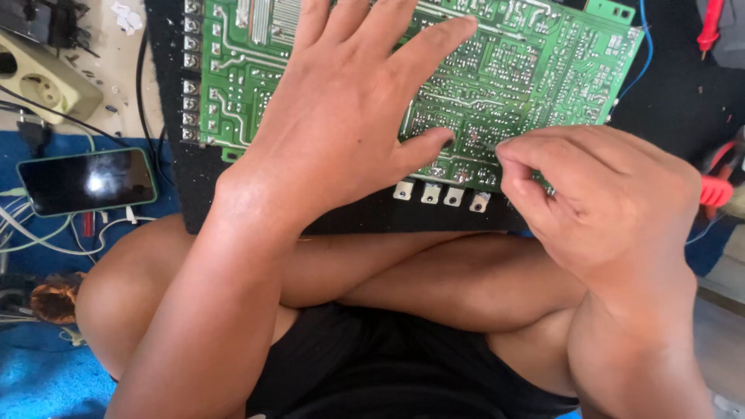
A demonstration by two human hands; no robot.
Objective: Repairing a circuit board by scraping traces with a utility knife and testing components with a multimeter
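Note:
A large green circuit board (535,70), solder side up, lies on a black mat (667,93) over my crossed legs. My left hand (349,101) presses flat on the board's middle, fingers spread and thumb tip near the lower edge. My right hand (597,194) is at the board's near right edge, its thumb and forefinger pinched together close to the solder points; whether something small sits between them is hidden. A row of metal tabs (438,192) sticks out along the board's near edge.
A phone (87,180) with a dark screen lies left on a blue cloth, with white cables (31,225) around it. A beige power strip (46,77) sits at the top left. Red-handled tools (718,186) and a blue wire (648,46) lie to the right.

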